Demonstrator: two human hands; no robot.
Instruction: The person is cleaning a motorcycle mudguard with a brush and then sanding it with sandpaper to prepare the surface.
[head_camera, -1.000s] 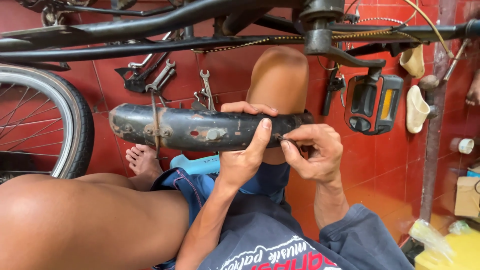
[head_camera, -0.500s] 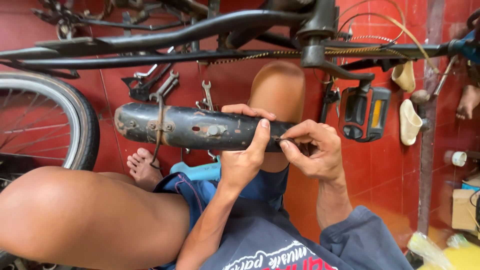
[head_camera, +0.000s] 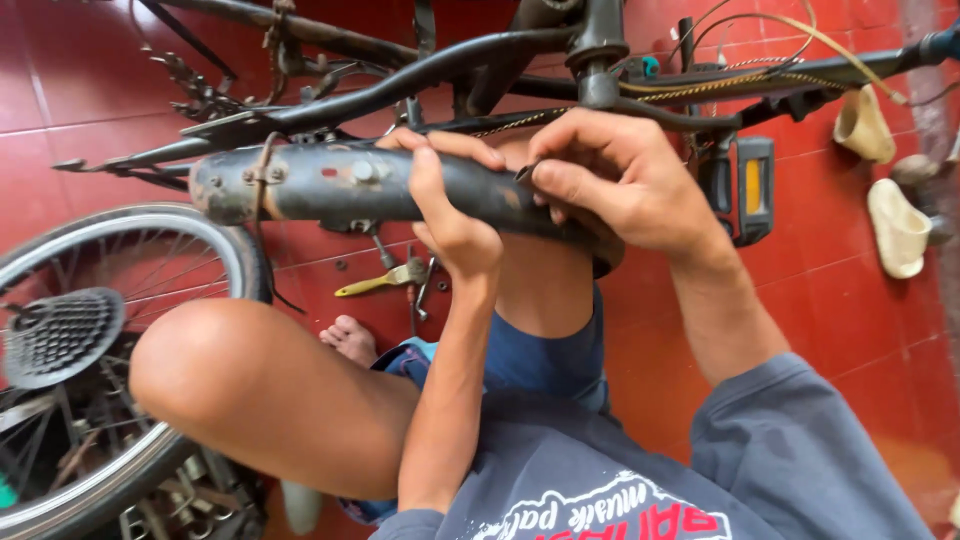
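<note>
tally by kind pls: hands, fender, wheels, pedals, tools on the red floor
Hands: 2 – left hand and right hand, both gripping the fender
Black fender: 1
Bicycle wheels: 1
Pedals: 1
Tools on the floor: 1 clear, a yellow-handled tool; others beside it too hidden to count
Total: 6

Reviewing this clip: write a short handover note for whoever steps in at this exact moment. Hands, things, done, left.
Left hand: wrapped around the middle of the black bicycle mudguard, holding it up level over the knees.
Right hand: on the mudguard's right end, fingertips pinching something small and dark at its top edge; too small to identify.
Things: bicycle frame lies on the red tiled floor behind, wheel at left, pedal at right, a yellow-handled tool and spanners on the floor.
Done: mudguard is off the bicycle, rusty bracket still attached.
Left: the fiddling at the right end is unfinished.
</note>
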